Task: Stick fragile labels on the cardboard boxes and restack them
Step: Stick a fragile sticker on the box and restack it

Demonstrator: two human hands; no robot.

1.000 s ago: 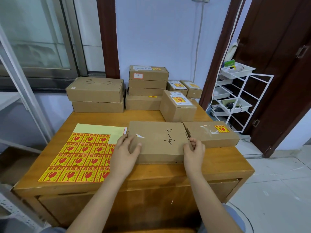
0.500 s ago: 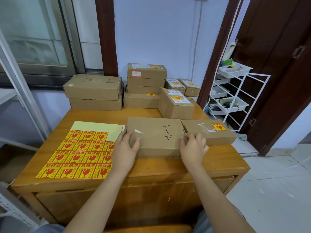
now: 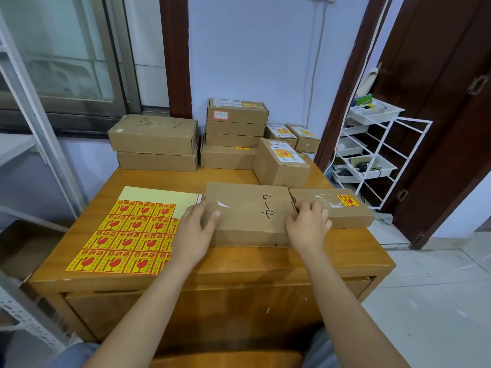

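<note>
— Where was the box marked 4-4 [image 3: 249,212]?

— Flat on the desk [image 3: 239,264], between the label sheet [image 3: 132,232] and a labelled box [image 3: 332,208] just to its right.

— And the hands?

— The left hand [image 3: 195,232] gripped its left end, thumb on top. The right hand [image 3: 308,224] held the right end, fingers curled over the edge.
</note>
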